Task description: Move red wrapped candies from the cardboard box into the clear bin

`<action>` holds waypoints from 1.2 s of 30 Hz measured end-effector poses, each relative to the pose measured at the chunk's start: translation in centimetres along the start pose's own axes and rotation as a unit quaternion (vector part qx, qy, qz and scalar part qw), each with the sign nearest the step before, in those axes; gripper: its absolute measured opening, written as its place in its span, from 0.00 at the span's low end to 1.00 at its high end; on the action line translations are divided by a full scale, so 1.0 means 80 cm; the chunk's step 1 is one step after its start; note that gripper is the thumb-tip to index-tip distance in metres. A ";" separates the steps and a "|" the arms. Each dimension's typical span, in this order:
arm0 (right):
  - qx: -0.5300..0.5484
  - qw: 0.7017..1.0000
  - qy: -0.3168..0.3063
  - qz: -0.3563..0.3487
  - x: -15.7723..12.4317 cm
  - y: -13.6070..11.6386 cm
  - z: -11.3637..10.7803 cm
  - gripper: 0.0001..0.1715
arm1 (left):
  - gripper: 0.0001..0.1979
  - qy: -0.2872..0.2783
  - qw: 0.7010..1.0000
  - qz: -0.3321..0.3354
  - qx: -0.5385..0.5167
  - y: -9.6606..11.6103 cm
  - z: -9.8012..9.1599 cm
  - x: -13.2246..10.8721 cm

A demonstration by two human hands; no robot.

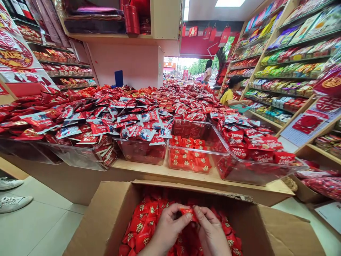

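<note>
Packet point(186, 210) pinched between left hand point(170, 224) and right hand point(210, 225), over near carton point(287, 227). Far clear bin point(217, 144) filled only partway, tidy rows point(188, 154); many loose packets point(142, 227) left in carton.

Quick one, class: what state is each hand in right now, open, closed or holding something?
Left hand: closed, pinching one side of a small red packet.
Right hand: closed, pinching the packet's other side.

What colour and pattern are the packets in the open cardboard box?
The packets are red with gold character-like motifs, seen best in the head view.
</note>
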State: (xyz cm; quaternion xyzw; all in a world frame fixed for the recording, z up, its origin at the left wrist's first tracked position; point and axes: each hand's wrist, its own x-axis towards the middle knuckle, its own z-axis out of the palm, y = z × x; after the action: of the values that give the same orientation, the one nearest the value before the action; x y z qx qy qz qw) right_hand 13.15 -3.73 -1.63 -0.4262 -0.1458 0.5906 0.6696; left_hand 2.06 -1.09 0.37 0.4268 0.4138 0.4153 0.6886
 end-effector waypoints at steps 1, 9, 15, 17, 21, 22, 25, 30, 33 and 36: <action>0.000 1.000 -0.008 0.000 0.000 0.001 0.001 0.09 | 0.10 0.007 1.000 -0.009 -0.005 0.000 -0.001 0.000; -0.112 0.992 -0.021 -0.052 0.002 -0.001 0.000 0.10 | 0.10 0.048 0.991 -0.051 -0.115 -0.004 -0.005 0.002; 0.006 0.999 -0.037 0.002 0.006 0.009 -0.007 0.08 | 0.13 0.044 0.991 -0.026 -0.126 -0.007 0.001 0.003; 0.009 1.000 -0.019 0.013 0.007 0.009 -0.009 0.08 | 0.14 0.032 0.995 -0.016 -0.088 -0.003 0.000 0.004; -0.010 1.000 -0.013 0.012 0.001 -0.003 -0.005 0.08 | 0.13 0.021 0.999 -0.038 -0.032 0.004 -0.003 0.005; -0.010 1.000 -0.013 0.013 -0.001 -0.006 -0.003 0.08 | 0.13 0.020 0.998 -0.045 -0.029 0.005 -0.004 0.005; -0.003 1.000 -0.005 0.027 -0.004 -0.014 0.001 0.08 | 0.13 0.026 0.998 -0.056 -0.032 0.005 -0.005 0.006; 0.015 0.999 -0.017 0.031 -0.007 -0.019 0.006 0.09 | 0.14 0.038 0.997 -0.059 -0.042 0.003 -0.004 0.003; -0.015 0.999 -0.040 0.015 -0.009 -0.018 0.008 0.10 | 0.13 0.043 0.997 -0.049 -0.044 0.005 -0.004 0.002; -0.101 0.993 -0.060 -0.029 -0.008 -0.015 0.005 0.18 | 0.13 0.026 0.998 -0.041 -0.042 0.007 -0.006 0.002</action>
State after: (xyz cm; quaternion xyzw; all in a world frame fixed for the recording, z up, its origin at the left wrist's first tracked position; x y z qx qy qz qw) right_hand 13.55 -4.10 -0.30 -0.4512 -0.2571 0.5778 0.6297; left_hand 1.57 -0.68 0.74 0.3692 0.4306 0.4150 0.7114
